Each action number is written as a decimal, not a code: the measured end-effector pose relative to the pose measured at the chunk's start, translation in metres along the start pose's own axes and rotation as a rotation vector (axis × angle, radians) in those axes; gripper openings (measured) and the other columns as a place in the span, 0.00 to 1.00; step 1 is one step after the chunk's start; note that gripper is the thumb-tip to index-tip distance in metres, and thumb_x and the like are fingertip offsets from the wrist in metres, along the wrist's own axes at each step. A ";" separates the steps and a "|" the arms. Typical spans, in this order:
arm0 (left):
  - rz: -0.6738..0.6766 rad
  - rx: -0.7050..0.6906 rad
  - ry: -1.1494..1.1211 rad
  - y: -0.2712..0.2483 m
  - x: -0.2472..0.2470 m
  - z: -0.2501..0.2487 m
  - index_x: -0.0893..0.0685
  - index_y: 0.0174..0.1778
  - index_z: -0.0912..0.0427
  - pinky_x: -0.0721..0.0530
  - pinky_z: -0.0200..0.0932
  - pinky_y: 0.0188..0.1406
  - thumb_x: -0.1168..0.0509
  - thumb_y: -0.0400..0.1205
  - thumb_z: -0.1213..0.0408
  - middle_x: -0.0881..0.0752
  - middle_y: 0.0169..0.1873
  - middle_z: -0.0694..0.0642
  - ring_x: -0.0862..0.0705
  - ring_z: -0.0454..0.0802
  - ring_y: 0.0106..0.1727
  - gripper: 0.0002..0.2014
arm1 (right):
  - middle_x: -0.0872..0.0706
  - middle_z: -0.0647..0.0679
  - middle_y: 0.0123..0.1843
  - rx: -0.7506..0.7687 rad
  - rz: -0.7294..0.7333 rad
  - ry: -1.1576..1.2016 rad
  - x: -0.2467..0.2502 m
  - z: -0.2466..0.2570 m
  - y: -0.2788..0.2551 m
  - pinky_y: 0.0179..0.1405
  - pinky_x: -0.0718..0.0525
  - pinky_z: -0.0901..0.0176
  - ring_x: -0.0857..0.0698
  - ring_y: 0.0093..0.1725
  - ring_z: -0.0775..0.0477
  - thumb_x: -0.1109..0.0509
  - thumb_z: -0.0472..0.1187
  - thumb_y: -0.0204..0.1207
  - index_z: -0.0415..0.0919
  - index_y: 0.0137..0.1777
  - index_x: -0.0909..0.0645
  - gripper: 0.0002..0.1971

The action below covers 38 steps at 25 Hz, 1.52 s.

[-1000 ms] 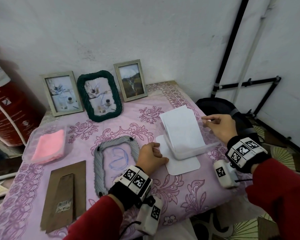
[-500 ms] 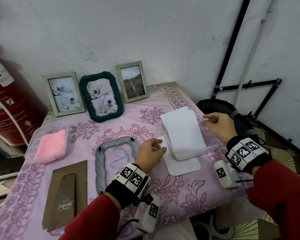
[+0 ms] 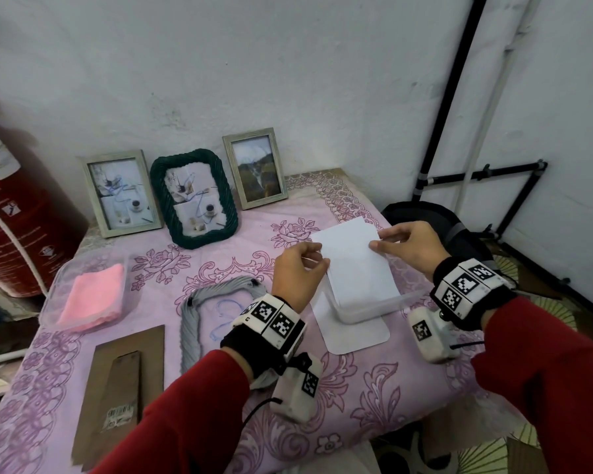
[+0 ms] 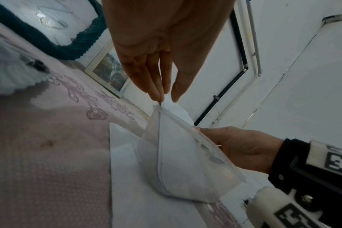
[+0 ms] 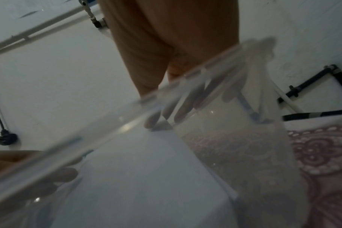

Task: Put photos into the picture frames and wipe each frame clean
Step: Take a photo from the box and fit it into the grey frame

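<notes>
1. At the right side of the tabletop [image 3: 192, 268], I have both hands on the photos [image 3: 356, 265], a white stack standing tilted in a clear container [image 3: 374, 307]; the stack leans back against the far end, blank backs toward me.
2. My left hand [image 3: 297, 268] has its fingers [image 4: 154, 86] curled onto the stack's left edge, thumb and fingertips pinching paper near the top corner. I judge this is to peel one sheet off the rest.
3. My right hand [image 3: 409, 246] pinches the right edge near the top, thumb on the face and fingers behind. That steadies the stack so it does not slide out with the sheet.
4. The container sits on a white sheet with rounded corners [image 3: 353, 331], lying flat on the pink cloth.
5. The grey rope frame [image 3: 199, 313] lies flat just left of my left wrist, its opening showing blue scribble; it looks like the one waiting for a photo. Its brown backing board [image 3: 117, 381] lies apart to the left, so the frame is open for loading.
6. Three frames [image 3: 194, 200] stand against the wall with pictures inside; whether they are wiped I cannot tell.
7. The pink cloth pad [image 3: 95, 295] rests in a clear tray at the left, near enough for wiping afterward.
</notes>
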<state>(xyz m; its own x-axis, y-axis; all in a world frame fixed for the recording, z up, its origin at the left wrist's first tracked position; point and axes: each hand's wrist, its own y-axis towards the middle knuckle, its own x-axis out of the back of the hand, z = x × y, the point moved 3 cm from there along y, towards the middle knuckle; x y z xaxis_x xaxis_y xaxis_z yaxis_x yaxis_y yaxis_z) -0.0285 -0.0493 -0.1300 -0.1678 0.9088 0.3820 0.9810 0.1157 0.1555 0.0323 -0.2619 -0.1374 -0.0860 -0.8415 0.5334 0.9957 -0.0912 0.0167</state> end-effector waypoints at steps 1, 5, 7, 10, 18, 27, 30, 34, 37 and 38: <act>0.005 0.010 -0.005 -0.001 -0.002 0.002 0.17 0.59 0.69 0.18 0.40 0.53 0.31 0.76 0.72 0.13 0.45 0.61 0.18 0.49 0.42 0.15 | 0.11 0.50 0.42 -0.002 -0.005 0.005 0.000 0.000 0.000 0.67 0.26 0.32 0.15 0.48 0.48 0.16 0.49 0.59 0.52 0.35 0.16 0.11; -0.002 0.024 -0.021 -0.005 -0.007 0.005 0.18 0.61 0.67 0.19 0.39 0.53 0.30 0.76 0.72 0.13 0.49 0.63 0.18 0.49 0.43 0.17 | 0.11 0.50 0.41 0.027 -0.058 0.034 0.003 -0.001 0.001 0.64 0.23 0.35 0.21 0.39 0.52 0.16 0.46 0.59 0.49 0.36 0.15 0.11; 0.016 0.033 -0.024 -0.004 -0.007 0.005 0.19 0.63 0.67 0.20 0.37 0.51 0.30 0.76 0.71 0.14 0.47 0.61 0.18 0.49 0.44 0.18 | 0.11 0.45 0.41 0.074 -0.061 0.105 0.005 0.002 -0.002 0.54 0.20 0.48 0.21 0.37 0.52 0.16 0.42 0.60 0.41 0.43 0.13 0.13; 0.048 0.044 -0.051 -0.004 -0.007 0.006 0.20 0.64 0.65 0.21 0.33 0.48 0.30 0.76 0.70 0.16 0.43 0.55 0.19 0.48 0.43 0.20 | 0.14 0.40 0.38 0.130 -0.003 0.264 0.008 0.009 -0.009 0.37 0.18 0.69 0.18 0.33 0.56 0.20 0.34 0.65 0.28 0.50 0.16 0.15; 0.047 -0.032 -0.263 -0.015 0.003 -0.010 0.22 0.62 0.65 0.16 0.45 0.49 0.36 0.80 0.75 0.19 0.40 0.57 0.19 0.52 0.42 0.14 | 0.14 0.45 0.34 0.210 0.000 0.466 0.013 0.058 -0.022 0.28 0.19 0.71 0.19 0.27 0.61 0.26 0.35 0.73 0.42 0.42 0.19 0.04; -0.014 -0.075 -0.389 -0.020 0.077 -0.010 0.30 0.70 0.48 0.12 0.41 0.38 0.34 0.78 0.77 0.19 0.43 0.54 0.15 0.46 0.37 0.28 | 0.19 0.45 0.34 0.382 0.093 0.458 -0.025 0.122 -0.046 0.27 0.19 0.67 0.19 0.29 0.55 0.26 0.32 0.72 0.44 0.65 0.23 0.21; 0.025 -0.008 -0.384 -0.027 0.107 0.009 0.37 0.76 0.45 0.10 0.46 0.40 0.31 0.76 0.75 0.19 0.47 0.55 0.13 0.48 0.40 0.36 | 0.21 0.53 0.30 0.401 0.204 0.408 -0.051 0.128 -0.056 0.23 0.20 0.69 0.20 0.24 0.62 0.26 0.29 0.71 0.44 0.67 0.23 0.24; 0.003 -0.019 -0.342 -0.036 0.141 0.030 0.35 0.72 0.35 0.12 0.39 0.36 0.31 0.76 0.74 0.20 0.44 0.55 0.14 0.43 0.38 0.36 | 0.19 0.56 0.30 0.390 0.311 0.336 -0.091 0.128 -0.067 0.25 0.18 0.65 0.19 0.25 0.62 0.25 0.29 0.71 0.48 0.64 0.22 0.23; 0.003 0.023 -0.264 -0.042 0.160 0.046 0.30 0.69 0.37 0.13 0.38 0.34 0.32 0.77 0.75 0.23 0.43 0.59 0.16 0.45 0.34 0.33 | 0.19 0.49 0.38 0.359 0.391 0.268 -0.120 0.125 -0.072 0.31 0.12 0.55 0.17 0.30 0.52 0.25 0.30 0.71 0.48 0.65 0.24 0.24; 0.010 0.051 -0.235 -0.044 0.164 0.052 0.29 0.71 0.42 0.12 0.39 0.34 0.32 0.77 0.76 0.24 0.43 0.60 0.17 0.47 0.33 0.31 | 0.20 0.48 0.40 0.354 0.417 0.242 -0.129 0.124 -0.073 0.32 0.12 0.54 0.17 0.32 0.49 0.25 0.30 0.71 0.48 0.65 0.25 0.25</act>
<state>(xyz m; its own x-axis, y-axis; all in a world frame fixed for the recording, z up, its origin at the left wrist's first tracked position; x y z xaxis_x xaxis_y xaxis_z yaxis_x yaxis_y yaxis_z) -0.0947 0.1158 -0.1212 -0.1362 0.9776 0.1602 0.9872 0.1205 0.1043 -0.0249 -0.0807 -0.1025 0.3509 -0.8692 0.3485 0.8945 0.4212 0.1498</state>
